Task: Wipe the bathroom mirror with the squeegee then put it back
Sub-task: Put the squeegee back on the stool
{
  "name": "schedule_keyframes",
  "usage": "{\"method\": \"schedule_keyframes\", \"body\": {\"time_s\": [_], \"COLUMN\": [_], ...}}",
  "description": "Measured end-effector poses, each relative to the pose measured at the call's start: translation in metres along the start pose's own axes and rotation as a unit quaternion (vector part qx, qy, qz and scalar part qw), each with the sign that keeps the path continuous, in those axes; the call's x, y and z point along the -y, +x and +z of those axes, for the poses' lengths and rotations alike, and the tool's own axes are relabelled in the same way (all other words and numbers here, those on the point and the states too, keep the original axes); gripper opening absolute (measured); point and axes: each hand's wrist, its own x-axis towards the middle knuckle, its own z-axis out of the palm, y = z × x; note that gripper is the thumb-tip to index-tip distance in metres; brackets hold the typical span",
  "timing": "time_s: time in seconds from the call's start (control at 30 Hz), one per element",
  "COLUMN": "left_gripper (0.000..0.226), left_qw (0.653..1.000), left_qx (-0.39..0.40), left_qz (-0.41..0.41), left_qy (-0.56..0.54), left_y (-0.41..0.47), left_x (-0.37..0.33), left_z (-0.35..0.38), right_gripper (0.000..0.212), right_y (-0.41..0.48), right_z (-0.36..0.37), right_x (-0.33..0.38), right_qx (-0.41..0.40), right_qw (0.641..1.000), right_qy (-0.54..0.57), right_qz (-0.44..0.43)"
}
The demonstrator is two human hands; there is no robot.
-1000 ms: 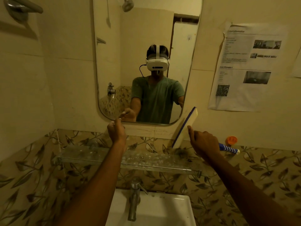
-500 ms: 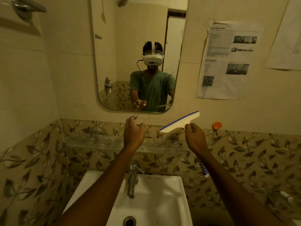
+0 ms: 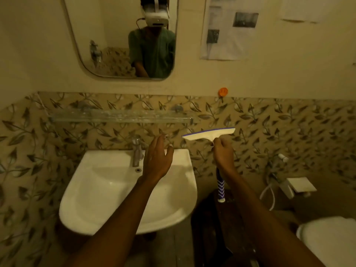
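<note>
White-and-blue squeegee (image 3: pixel 209 134) | right grip (image 3: pixel 223 155) clenched on the handle's top, handle hanging down | blade near-level, left to right, well below mirror (image 3: pixel 115 35), just below shelf's (image 3: pixel 119 117) right end | left grip (image 3: pixel 157 160) released, fingers spread over sink (image 3: pixel 107 189), near blade's left tip

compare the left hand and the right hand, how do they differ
The left hand is open, fingers spread, holding nothing; the right hand grips the squeegee. The left hand is above the sink; the right hand is past its right edge. Both reach forward below the mirror.
</note>
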Motion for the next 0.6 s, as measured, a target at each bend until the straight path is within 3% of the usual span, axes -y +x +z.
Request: {"method": "schedule_keyframes", "body": {"time_s": [0.27,0.43,0.6], "left_gripper": [0.052,0.059,0.063], "left_qw": [0.996,0.995,0.992], "left_qx": [0.056,0.077,0.102], "left_qz": [0.045,0.011,-0.031], "left_qy": [0.053,0.056,0.062], "left_y": [-0.094,-0.154,-0.183], "left_x": [-0.034,-0.075,-0.109], "left_z": [0.076,0.161,0.243], "right_gripper": [0.026,0.031,0.034], "right_y": [-0.015,-0.001,0.024], "right_z": [-0.090,-0.173,-0.242], "right_x": [-0.085,-0.154,-0.211], "right_qx": [0.032,0.059,0.080], "right_qw": [0.993,0.983,0.982], "right_qy": [0.032,0.003,-0.050], "right_qz": [0.104,0.172,0.164]}}
